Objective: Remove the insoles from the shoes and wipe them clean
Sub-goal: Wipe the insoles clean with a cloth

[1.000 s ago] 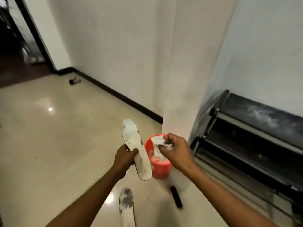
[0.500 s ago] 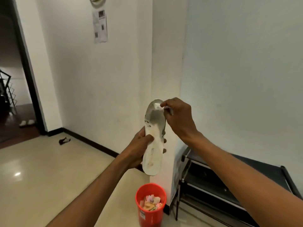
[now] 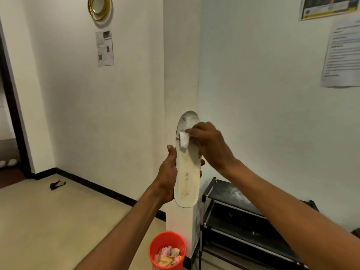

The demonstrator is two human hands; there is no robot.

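Note:
A dirty white insole (image 3: 188,178) stands upright at chest height, toe end up and heel end down. My left hand (image 3: 168,176) grips it from behind at its middle, thumb on the left edge. My right hand (image 3: 209,145) pinches a small folded white wipe (image 3: 184,141) and presses it against the upper part of the insole, just below the grey, smudged toe area. No shoes are in view.
An orange bin (image 3: 167,250) holding crumpled scraps stands on the floor below my hands, beside a white pillar (image 3: 181,84). A black shoe rack (image 3: 243,217) sits at the right against the wall. A small dark object (image 3: 57,185) lies by the skirting board.
The insole was lifted from beside the bin up to chest height and the view tilted up. My right hand brought the wipe from the toe tip down onto the insole's upper face.

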